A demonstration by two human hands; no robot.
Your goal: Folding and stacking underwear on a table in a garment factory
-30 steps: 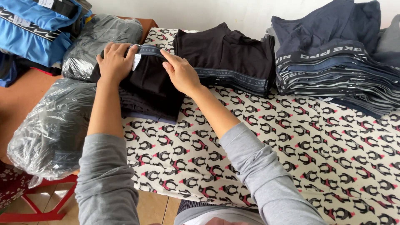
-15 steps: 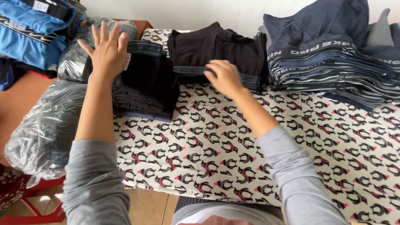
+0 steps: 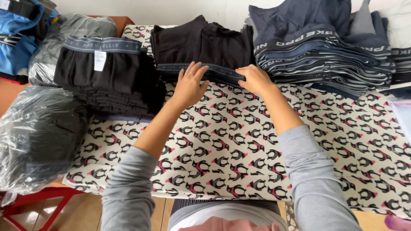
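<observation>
Both hands rest on the front edge of the middle stack of black garments (image 3: 201,45): the left hand (image 3: 189,85) lies flat with fingers spread across the grey waistband, pressing rather than pinching, and the right hand (image 3: 255,79) curls its fingertips over the same waistband edge further right, fingers close together; whether either has actually closed on cloth I cannot tell. That stack sits at the far middle of the table, on the penguin-print cloth (image 3: 239,145). Three folded stacks stand in a row on it: the black stack with a white tag (image 3: 109,75) to the left, the middle one under the hands, and the tall navy and grey stack (image 3: 321,51) to the right. Off the table's left edge lie two clear plastic bags of dark clothing, one near (image 3: 38,137) and one behind (image 3: 77,28), with a blue garment (image 3: 17,38) in the far left corner. Half a second ago the left hand was raised, open, over the tagged stack and only the right hand touched the middle stack; a second ago both hands were on the tagged stack. Now both have come to the middle one.
</observation>
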